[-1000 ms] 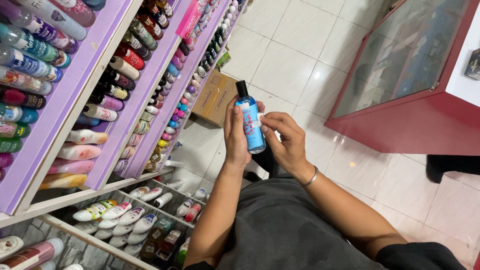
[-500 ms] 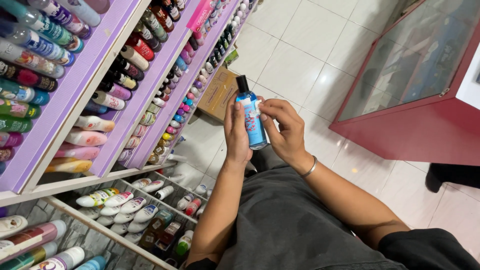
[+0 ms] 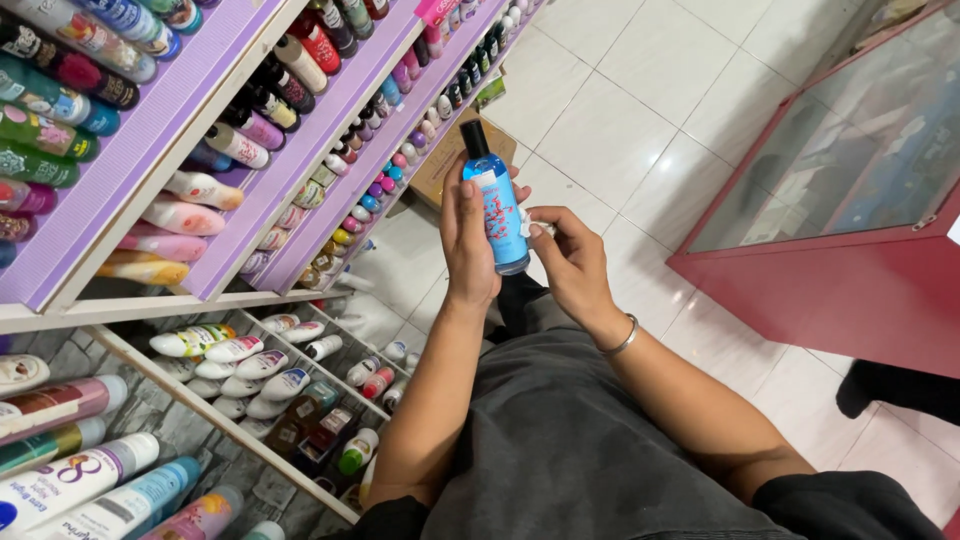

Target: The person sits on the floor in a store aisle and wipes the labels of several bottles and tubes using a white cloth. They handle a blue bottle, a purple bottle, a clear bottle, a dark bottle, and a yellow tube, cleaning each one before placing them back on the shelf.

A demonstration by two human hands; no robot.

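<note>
The left hand (image 3: pixel 468 240) grips a blue bottle (image 3: pixel 495 205) upright, now a bit higher than before. The right hand (image 3: pixel 572 262) pinches a small white sticker (image 3: pixel 523 224) at its side, lower down now. Purple shelves (image 3: pixel 300 170) of bright bottles stand left; white floor (image 3: pixel 640 110) lies open far, a red glass counter (image 3: pixel 850 200) right.

The bottle (image 3: pixel 495 212) is bright blue with a black cap and a white label patterned in red. The scrap (image 3: pixel 524 226) beside it is white. The shelves (image 3: pixel 150 140) on the left are lilac with fine ribbing and cream edges, lined with bottles in pink, green, black, red and yellow. The floor tiles (image 3: pixel 640 110) are glossy off-white with grey grout lines. The counter (image 3: pixel 850 280) on the right is deep red. The shirt (image 3: pixel 570 440) is charcoal grey. The bangle (image 3: pixel 624 342) is silver. The box (image 3: pixel 445 165) is brown.
</note>
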